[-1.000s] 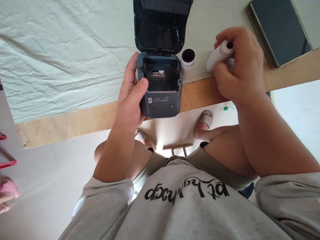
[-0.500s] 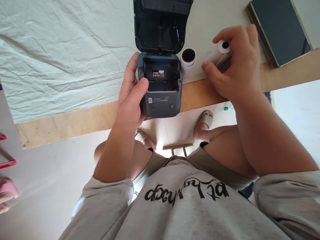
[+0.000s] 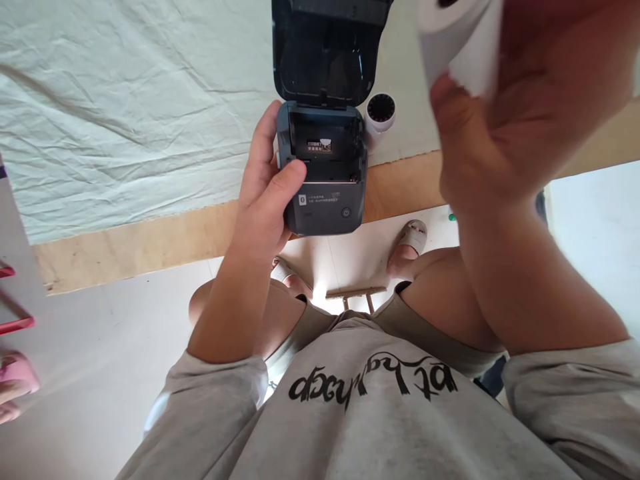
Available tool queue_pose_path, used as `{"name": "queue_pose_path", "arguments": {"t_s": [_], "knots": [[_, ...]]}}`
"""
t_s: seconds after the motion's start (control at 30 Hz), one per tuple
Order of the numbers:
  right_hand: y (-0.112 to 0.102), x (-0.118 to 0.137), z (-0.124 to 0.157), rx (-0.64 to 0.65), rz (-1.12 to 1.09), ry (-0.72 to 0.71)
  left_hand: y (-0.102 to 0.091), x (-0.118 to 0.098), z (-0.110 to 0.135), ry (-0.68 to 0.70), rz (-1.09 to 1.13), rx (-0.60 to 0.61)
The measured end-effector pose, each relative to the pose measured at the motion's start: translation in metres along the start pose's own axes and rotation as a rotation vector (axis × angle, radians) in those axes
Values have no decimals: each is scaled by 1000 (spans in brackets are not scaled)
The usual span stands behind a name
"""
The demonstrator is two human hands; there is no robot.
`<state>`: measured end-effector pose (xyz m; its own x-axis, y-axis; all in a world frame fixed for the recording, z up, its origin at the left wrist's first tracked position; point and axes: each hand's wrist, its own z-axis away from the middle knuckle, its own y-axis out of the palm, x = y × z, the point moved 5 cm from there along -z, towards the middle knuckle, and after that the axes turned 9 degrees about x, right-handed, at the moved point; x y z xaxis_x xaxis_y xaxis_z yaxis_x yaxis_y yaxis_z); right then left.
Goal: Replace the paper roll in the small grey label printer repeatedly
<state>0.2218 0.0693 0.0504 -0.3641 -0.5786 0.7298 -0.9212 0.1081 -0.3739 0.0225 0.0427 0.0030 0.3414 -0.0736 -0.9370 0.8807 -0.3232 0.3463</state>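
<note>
My left hand [image 3: 267, 200] grips a small dark grey label printer [image 3: 324, 200] by its left side at the table's front edge. The printer's lid [image 3: 327, 50] stands open and its paper bay is bare. My right hand [image 3: 520, 107] is raised close to the camera at the upper right, its fingers closed round a white paper roll [image 3: 457, 37]. A second white roll [image 3: 380, 113] lies on the table just right of the printer.
A pale wrinkled cloth [image 3: 125, 113] covers the wooden table [image 3: 150, 243]. Below the table edge I see my knees and sandalled feet on a white floor. Red and pink objects [image 3: 15, 373] show at the far left edge.
My right hand has lifted the white paper roll off the table, up and toward the camera. The dark tablet at the top right is now hidden behind it. The left hand keeps holding the printer.
</note>
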Motion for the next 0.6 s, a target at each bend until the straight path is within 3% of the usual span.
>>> {"name": "queue_pose_path", "arguments": {"t_s": [0.03,0.1,0.17,0.27,0.6], "knots": [[6,14,2,-8,34,-106,-1,0,0,12,-4,3],[24,36,6,118,143,-222,-3,1,1,20,-13,14],[38,46,8,201,282,-197,-4,1,1,24,-4,32],[46,47,7,224,386,-114,-5,2,2,37,19,73],[58,41,5,285,339,-37,-8,3,2,81,-12,85]]}}
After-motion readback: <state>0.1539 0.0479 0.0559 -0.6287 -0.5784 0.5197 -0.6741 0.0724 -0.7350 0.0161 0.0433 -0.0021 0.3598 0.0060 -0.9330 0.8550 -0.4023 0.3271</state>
